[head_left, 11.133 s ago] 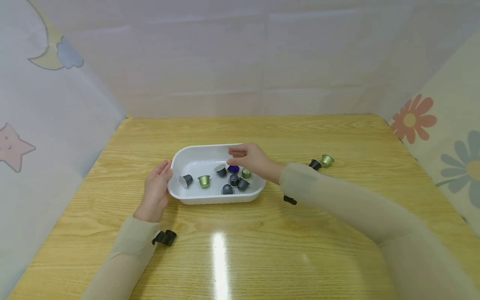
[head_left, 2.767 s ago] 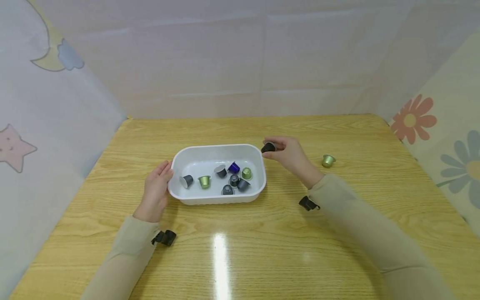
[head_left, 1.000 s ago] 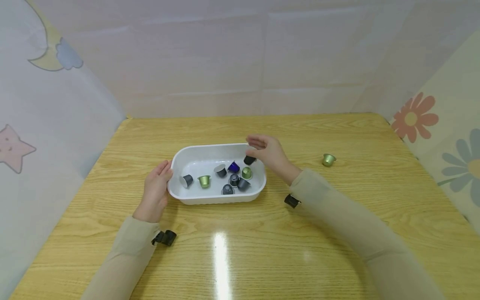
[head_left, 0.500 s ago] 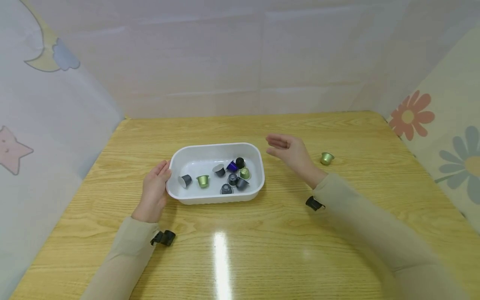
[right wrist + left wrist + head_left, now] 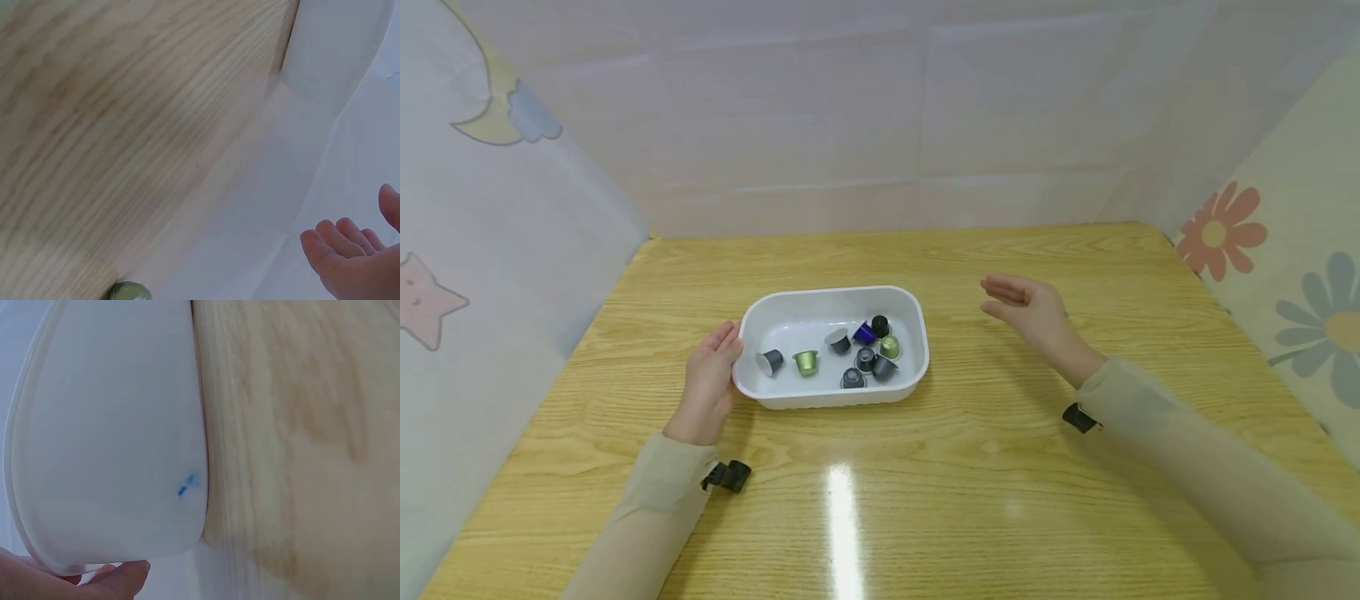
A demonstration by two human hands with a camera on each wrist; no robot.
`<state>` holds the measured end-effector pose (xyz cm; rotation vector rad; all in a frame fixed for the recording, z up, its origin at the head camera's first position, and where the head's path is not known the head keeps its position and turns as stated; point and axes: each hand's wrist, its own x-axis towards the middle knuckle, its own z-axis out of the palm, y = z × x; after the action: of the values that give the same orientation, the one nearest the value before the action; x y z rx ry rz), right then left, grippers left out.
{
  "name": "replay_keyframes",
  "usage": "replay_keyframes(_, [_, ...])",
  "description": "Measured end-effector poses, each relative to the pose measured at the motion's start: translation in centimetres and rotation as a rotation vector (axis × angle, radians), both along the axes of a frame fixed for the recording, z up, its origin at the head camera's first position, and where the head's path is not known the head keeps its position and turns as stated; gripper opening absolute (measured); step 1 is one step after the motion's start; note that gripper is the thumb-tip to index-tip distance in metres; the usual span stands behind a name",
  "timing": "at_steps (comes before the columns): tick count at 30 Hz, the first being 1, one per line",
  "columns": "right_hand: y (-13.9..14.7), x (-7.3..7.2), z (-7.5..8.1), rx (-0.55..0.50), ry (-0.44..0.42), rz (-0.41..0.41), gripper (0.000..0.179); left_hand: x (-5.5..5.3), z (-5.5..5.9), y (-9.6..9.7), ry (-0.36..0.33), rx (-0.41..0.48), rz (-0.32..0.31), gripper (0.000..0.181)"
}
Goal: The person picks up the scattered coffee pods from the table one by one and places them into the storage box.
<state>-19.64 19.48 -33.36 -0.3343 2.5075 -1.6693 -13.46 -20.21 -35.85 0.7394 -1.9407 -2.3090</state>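
A white plastic tray sits on the wooden table, holding several coffee capsules. Among them are a purple capsule, a black capsule and a light green capsule. My left hand holds the tray's left end; the left wrist view has its fingers against the wall under the rim. My right hand is in the air right of the tray, fingers apart from the thumb, holding nothing. Behind it a green capsule is almost wholly hidden in the head view; the right wrist view catches the capsule at its bottom edge.
The wooden table reaches back to a pale curtain-like wall. Printed side panels stand left and right, one with a red flower. Black wrist cameras, such as the left one, hang by both cuffs.
My right hand carried a black capsule from the table into the tray, let it go beside the purple one, then moved right toward the green capsule. My left hand stayed at the tray.
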Motion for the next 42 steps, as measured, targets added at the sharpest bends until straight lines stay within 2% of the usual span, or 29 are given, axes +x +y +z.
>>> replay_keyframes(11, [2.2,0.1,-1.0,0.054,0.024,-0.044,0.052,0.0,0.0,0.0,-0.015,0.007,-0.006,0.052])
replay_keyframes(23, [3.6,0.3,-1.4,0.085,0.034,-0.073,0.051,0.0,0.0,0.1,-0.013,0.012,-0.005,0.052])
replay_keyframes(35, [4.7,0.2,-1.6,0.21,0.066,-0.133,0.051,0.0,0.1,0.0,-0.015,0.0,-0.014,0.052])
replay_keyframes(42, [5.8,-0.2,-2.1,0.268,0.033,-0.12,0.058,0.1,0.1,0.0,-0.01,0.011,-0.015,0.053])
